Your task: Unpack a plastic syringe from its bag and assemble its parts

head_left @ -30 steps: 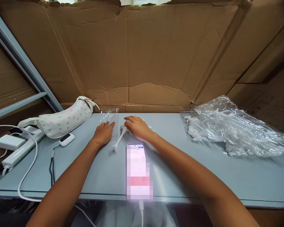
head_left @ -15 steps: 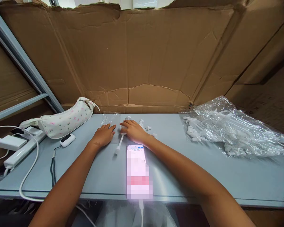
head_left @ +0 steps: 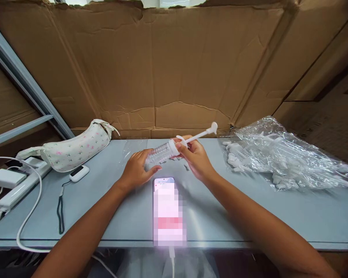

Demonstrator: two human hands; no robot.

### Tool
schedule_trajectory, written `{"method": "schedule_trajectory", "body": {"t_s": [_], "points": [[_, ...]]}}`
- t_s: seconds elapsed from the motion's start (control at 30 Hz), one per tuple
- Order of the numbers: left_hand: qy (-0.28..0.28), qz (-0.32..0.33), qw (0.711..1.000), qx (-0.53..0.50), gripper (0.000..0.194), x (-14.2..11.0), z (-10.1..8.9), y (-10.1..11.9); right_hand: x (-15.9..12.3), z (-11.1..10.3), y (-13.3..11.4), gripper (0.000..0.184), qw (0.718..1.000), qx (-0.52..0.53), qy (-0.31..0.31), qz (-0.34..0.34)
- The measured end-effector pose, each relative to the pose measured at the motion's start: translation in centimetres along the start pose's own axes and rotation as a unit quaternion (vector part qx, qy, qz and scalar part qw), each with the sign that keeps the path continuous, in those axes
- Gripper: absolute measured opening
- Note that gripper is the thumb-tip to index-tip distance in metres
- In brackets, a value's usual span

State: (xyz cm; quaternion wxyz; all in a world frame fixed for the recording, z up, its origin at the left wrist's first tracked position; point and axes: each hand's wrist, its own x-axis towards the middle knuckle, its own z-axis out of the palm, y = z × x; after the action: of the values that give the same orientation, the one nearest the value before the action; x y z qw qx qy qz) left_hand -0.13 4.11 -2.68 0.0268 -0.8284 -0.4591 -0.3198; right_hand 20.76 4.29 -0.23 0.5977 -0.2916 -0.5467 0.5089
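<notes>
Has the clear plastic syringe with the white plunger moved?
Yes. The clear plastic syringe with the white plunger was lifted off the grey table, now held above the phone.

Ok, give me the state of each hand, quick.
Left hand: closed on the clear syringe barrel.
Right hand: closed on the syringe at its white plunger end.

Phone (head_left: 168,210) at table (head_left: 278,216) near edge; floral pouch (head_left: 75,148) far left of it; bag of syringes (head_left: 281,160) far right.
</notes>
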Motion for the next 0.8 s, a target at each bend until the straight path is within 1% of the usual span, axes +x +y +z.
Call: {"method": "schedule_trajectory", "body": {"t_s": [0.07, 0.17, 0.27, 0.37, 0.47, 0.57, 0.63, 0.7, 0.77, 0.8], "points": [[0.035, -0.004, 0.999, -0.008, 0.051, -0.3, 0.2, 1.2, -1.1, -0.7, 0.1, 0.032, 0.997, 0.062, 0.007, 0.044], [0.062, 0.018, 0.998, 0.029, 0.056, -0.6, 0.3, 1.8, -2.1, -1.4, 0.4, 0.033, 0.992, 0.094, 0.018, 0.081], [0.067, 0.02, 0.995, 0.072, 0.063, -0.6, -0.1, 1.5, -2.3, -1.6, 0.4, 0.036, 0.994, 0.063, 0.033, 0.085], [0.044, 0.002, 0.997, 0.067, 0.07, -0.7, -0.6, 1.1, -2.3, -1.5, 0.4, 0.035, 0.996, 0.02, 0.027, 0.079], [0.031, -0.026, 0.999, 0.013, 0.071, -0.7, -1.2, 1.1, -2.7, -1.4, 0.3, 0.032, 0.998, 0.009, -0.011, 0.062], [0.029, -0.088, 0.993, -0.073, 0.068, -0.6, -1.2, 1.0, -2.9, -1.5, 0.3, 0.026, 0.998, -0.002, -0.054, 0.031], [-0.003, -0.147, 0.978, -0.149, 0.069, -0.5, -0.9, 1.0, -3.0, -1.6, 0.2, 0.023, 0.997, -0.018, -0.08, 0.002], [-0.047, -0.2, 0.952, -0.228, 0.072, -0.5, -0.4, 1.0, -2.9, -1.8, 0.1, 0.02, 0.995, -0.031, -0.094, -0.015], [-0.063, -0.221, 0.931, -0.284, 0.073, -0.6, 0.0, 1.1, -2.8, -2.0, 0.0, 0.02, 0.996, -0.033, -0.085, -0.013], [-0.052, -0.217, 0.925, -0.306, 0.072, -0.6, 0.1, 1.2, -2.6, -2.0, -0.1, 0.021, 0.997, -0.03, -0.073, -0.007]]}}
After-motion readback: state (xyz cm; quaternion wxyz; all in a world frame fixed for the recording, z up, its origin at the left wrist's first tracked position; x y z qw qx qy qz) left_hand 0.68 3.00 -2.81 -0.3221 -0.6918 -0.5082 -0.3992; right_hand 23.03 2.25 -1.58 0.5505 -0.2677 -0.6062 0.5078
